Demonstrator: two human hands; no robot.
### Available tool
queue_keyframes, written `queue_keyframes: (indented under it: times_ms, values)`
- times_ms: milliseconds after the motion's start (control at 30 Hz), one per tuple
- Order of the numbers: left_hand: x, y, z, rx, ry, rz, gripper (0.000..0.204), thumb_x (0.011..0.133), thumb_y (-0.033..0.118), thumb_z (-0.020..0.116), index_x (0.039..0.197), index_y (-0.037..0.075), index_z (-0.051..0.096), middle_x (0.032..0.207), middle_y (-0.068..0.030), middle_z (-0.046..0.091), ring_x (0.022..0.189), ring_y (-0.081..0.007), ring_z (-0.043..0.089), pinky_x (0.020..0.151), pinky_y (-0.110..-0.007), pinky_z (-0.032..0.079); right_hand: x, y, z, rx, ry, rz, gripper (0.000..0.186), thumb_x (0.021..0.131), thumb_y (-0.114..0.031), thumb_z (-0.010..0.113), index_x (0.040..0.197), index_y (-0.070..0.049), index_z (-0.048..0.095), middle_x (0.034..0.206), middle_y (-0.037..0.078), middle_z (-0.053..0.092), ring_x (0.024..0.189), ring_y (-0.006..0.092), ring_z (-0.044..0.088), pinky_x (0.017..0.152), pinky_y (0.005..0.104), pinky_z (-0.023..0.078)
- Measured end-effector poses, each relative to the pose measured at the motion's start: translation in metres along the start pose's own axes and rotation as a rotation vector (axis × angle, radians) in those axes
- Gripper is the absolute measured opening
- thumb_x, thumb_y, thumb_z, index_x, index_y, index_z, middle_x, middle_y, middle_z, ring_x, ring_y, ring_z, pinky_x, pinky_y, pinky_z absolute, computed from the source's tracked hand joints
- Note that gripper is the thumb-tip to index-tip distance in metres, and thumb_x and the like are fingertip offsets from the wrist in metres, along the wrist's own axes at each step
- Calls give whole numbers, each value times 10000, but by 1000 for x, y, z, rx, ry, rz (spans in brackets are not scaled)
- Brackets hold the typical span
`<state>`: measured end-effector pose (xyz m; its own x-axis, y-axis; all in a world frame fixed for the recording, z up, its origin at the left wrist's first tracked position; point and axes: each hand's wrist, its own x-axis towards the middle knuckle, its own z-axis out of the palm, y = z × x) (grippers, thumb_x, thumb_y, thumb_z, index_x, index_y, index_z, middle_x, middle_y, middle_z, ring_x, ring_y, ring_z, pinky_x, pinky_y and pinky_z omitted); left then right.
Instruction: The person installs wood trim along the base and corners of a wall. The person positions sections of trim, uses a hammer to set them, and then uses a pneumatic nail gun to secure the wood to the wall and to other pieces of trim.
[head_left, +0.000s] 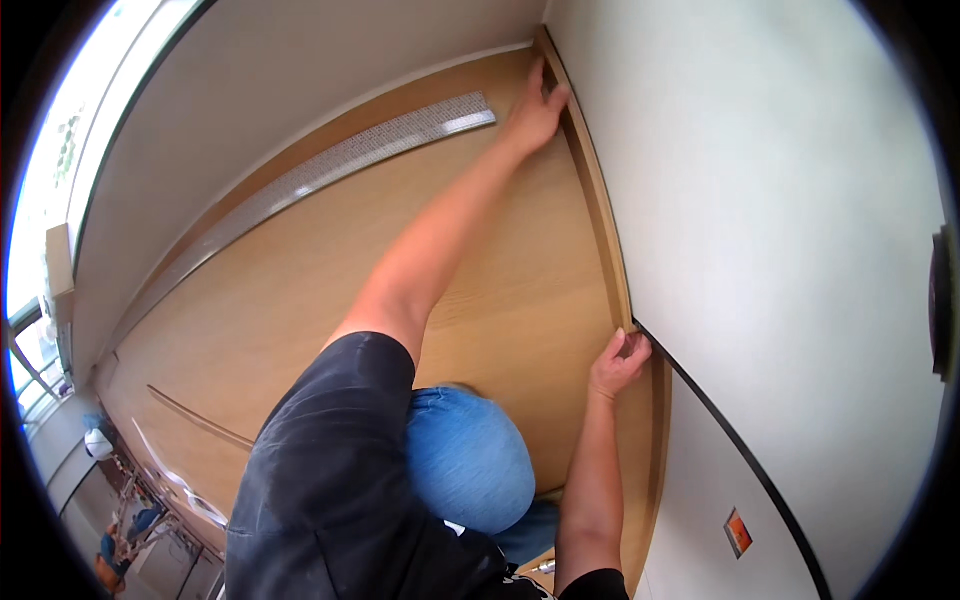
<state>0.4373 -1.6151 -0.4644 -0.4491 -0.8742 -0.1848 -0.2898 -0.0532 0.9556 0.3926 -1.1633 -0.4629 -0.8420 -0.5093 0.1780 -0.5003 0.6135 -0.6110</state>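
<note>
Running along the base of the white panel, a wooden strip meets the left hand, thumb and fingers apart, near its far end; the right hand pinches its near end.

two bare hands, one handheld wooden strip, one patterned strip, one orange sticker

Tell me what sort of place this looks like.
Probably a room being renovated: a thin brown strip lies on the wood-look floor, wooden trim runs along its edge, and a patterned strip lies nearby.
</note>
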Motion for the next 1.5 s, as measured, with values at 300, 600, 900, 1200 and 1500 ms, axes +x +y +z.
queue_keyframes:
  times_ms: [300,600,900,1200,1500]
  values:
    - [58,-8,-42,-236,48,34,813,955,388,713,1591,47,339,1586,-229,430,1447,-367,441,1145,-421,432,-10,13,8,17,51,-92,482,981,-258,716,1307,33,512,1091,225,674,904,358,660,772,435,552]
    - [46,9,-35,-26,46,73,816,955,354,721,1592,31,326,1552,-242,466,1426,-371,466,1136,-419,444,-19,27,11,61,100,-150,456,1016,-291,668,1245,44,462,1059,205,612,878,328,588,775,435,510]
    - [32,23,-27,-38,106,20,693,1048,408,567,1559,-16,367,1559,-219,485,1452,-351,449,1203,-406,342,-12,24,20,117,107,-129,443,1015,-265,678,1258,25,448,1043,170,579,885,308,563,788,426,500]
    - [-100,3,35,165,-243,-112,490,1057,470,514,1110,-17,533,1077,-222,629,1017,-324,608,933,-445,482,-16,39,38,45,107,-141,475,1005,-292,691,1301,6,470,1075,184,608,914,316,597,786,420,515]
    - [-105,2,45,226,-242,-138,568,1057,514,467,1128,-46,529,1105,-274,642,1042,-414,624,931,-490,485,-16,44,52,130,144,-34,536,922,-370,782,1222,10,553,1040,201,647,947,382,639,839,470,529]
